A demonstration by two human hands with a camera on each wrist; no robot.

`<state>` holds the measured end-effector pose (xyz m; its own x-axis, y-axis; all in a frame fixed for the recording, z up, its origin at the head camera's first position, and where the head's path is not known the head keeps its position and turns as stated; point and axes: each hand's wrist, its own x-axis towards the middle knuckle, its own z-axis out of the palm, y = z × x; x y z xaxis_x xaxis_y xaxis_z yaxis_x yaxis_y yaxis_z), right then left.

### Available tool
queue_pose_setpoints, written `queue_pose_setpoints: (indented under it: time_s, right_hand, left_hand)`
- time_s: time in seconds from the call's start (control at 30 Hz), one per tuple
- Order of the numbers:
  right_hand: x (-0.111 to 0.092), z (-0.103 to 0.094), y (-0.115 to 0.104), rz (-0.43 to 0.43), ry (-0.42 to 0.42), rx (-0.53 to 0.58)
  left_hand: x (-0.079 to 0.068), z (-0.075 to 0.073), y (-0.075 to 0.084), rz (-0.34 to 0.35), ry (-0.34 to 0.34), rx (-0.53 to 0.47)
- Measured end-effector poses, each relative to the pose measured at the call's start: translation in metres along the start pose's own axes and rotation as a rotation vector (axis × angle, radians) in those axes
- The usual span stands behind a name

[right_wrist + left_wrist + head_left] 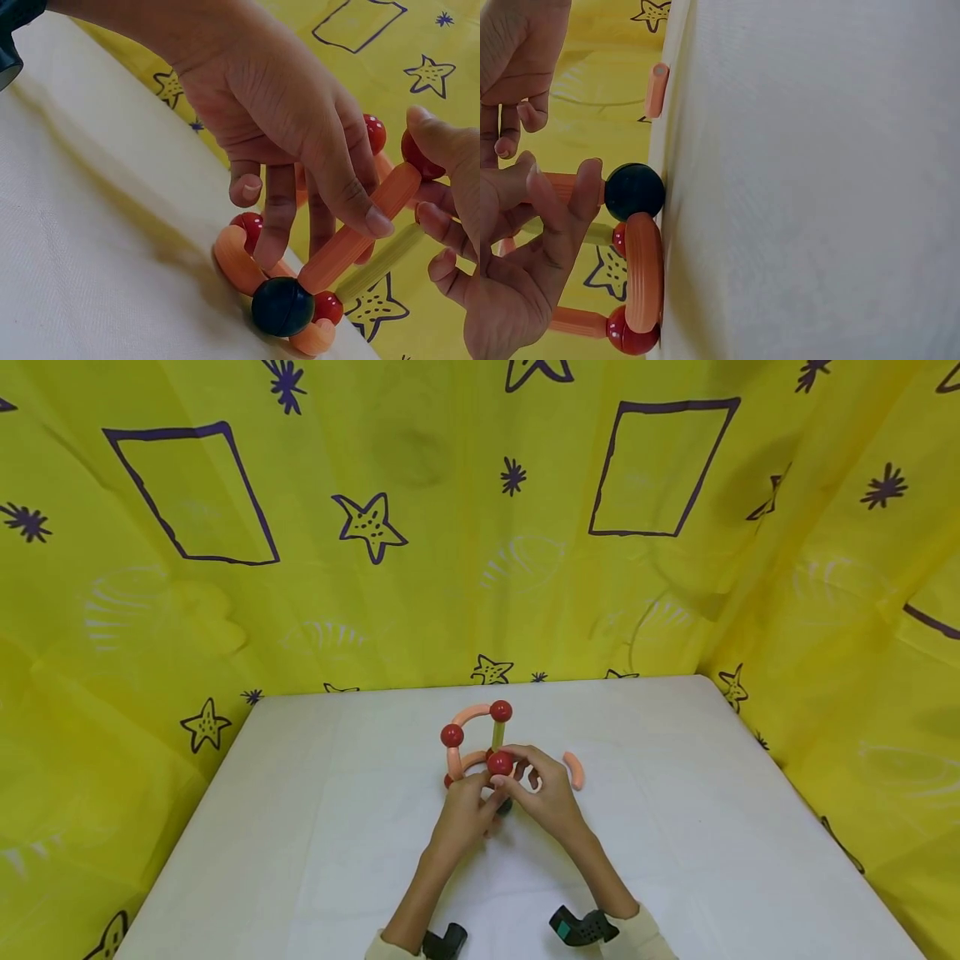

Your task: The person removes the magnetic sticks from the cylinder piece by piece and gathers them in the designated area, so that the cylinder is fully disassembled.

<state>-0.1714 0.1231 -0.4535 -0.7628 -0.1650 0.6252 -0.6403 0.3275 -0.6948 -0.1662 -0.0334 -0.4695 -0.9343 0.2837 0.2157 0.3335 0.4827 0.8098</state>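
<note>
The left hand pinches an orange stick while the right hand pinches the red ball atop it, before a star-printed curtain.

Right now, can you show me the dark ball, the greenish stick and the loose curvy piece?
Dark ball [634,193], left wrist view: middle of its front.
Greenish stick [381,263], right wrist view: middle of its length.
Loose curvy piece [574,771], head view: middle of its curve.

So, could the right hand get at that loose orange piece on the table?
Probably yes: the loose orange piece lies close beside the right hand, nothing visible between, though that hand must likely let go of a red ball first.
</note>
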Motion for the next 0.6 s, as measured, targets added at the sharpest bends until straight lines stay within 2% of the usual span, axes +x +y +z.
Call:
queue_pose_setpoints:
  time_s: [0.07, 0.6]
  right_hand:
    - [-0.0017, 0.0013, 0.0083, -0.009, 0.005, -0.003]
    - [-0.0023, 0.0033, 0.0106, -0.061, 0.013, -0.073]
  left_hand:
    - [0.0, 0.0005, 0.0002, 0.001, 0.009, 0.014]
    - [-0.0015, 0.0006, 0.004, -0.018, 0.039, 0.005]
